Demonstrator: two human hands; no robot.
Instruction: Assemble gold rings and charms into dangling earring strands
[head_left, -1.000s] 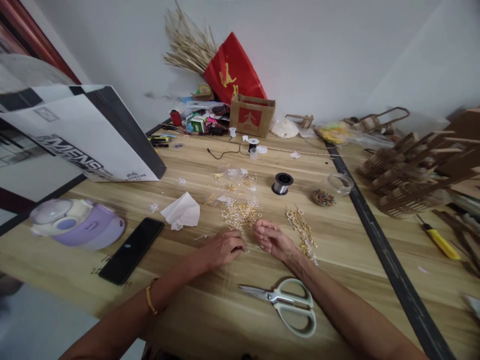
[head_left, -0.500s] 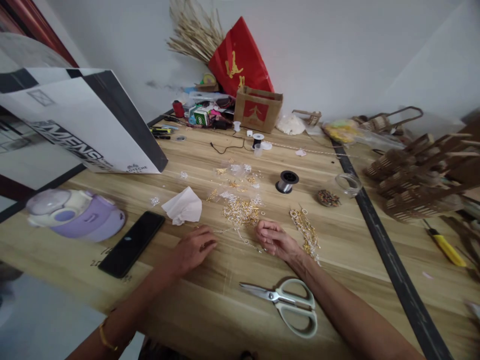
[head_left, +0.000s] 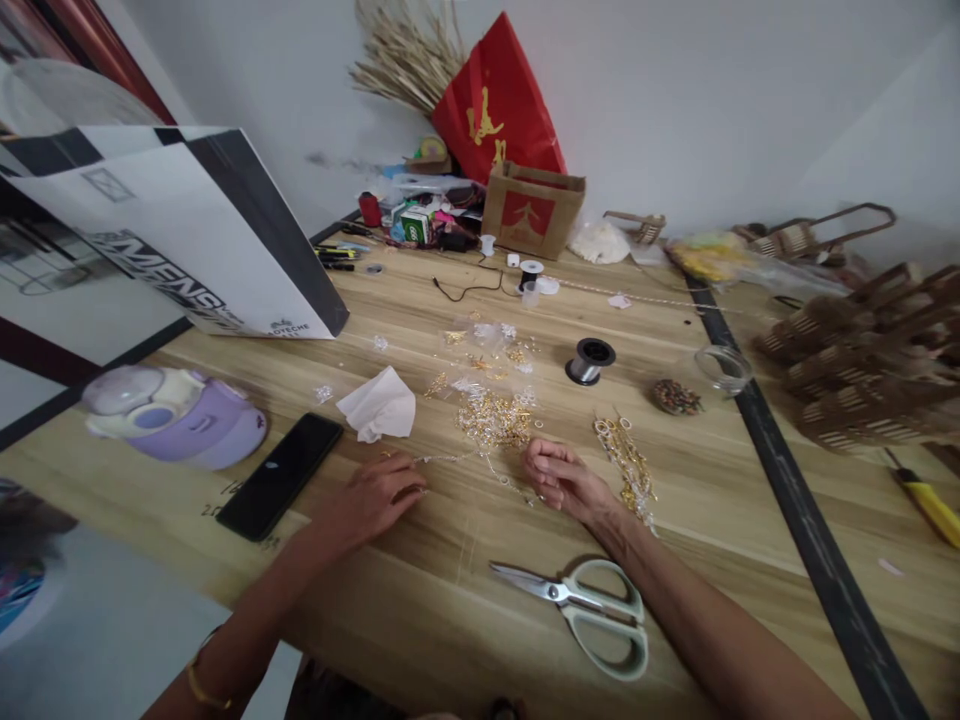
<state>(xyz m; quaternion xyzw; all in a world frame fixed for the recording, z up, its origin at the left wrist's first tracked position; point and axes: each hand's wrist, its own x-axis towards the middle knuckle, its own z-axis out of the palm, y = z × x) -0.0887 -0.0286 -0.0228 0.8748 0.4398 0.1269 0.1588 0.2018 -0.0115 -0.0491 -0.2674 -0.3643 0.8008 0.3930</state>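
My left hand (head_left: 375,492) rests on the wooden table (head_left: 420,620), fingers curled in a pinch at one end of a thin beaded strand (head_left: 469,462). My right hand (head_left: 559,476) lies about a hand's width to the right, fingers curled around the strand's other end. Just beyond the hands sits a heap of small gold and silver pieces (head_left: 493,420). A row of gold rings and charms (head_left: 628,462) lies to the right of my right hand. Grey-handled scissors (head_left: 589,600) lie closed near my right forearm.
A black phone (head_left: 281,487) and crumpled white tissue (head_left: 379,404) lie left of my hands, with a purple lidded container (head_left: 176,420) and a large paper bag (head_left: 187,240) beyond. A wire spool (head_left: 589,360), bead pile (head_left: 676,397) and glass dish (head_left: 724,367) sit further back. Wooden baskets (head_left: 855,370) crowd the right.
My left hand has drawn away to the left from the right hand, stretching the thin strand out between them. My right hand has stayed nearly in place.
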